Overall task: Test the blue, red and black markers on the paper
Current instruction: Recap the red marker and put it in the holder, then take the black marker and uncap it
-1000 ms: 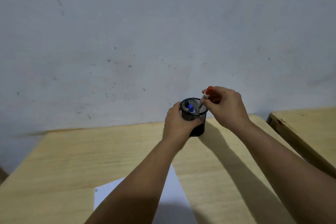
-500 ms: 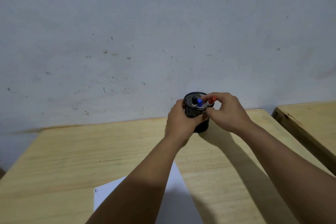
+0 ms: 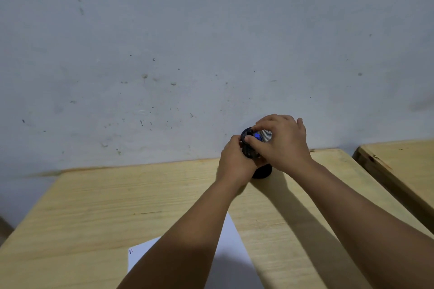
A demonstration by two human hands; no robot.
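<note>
Wooden desk [image 3: 117, 206], blue marker [image 3: 257, 136] capped, upright

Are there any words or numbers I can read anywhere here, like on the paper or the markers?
No words or numbers can be read.
Paper: only tiny red, blue and dark marks near its corner, too small to tell if they are writing.
Blue marker: just its cap shows in the black mesh cup; no label is visible.
Wall: specks and stains only, no signs.
</note>
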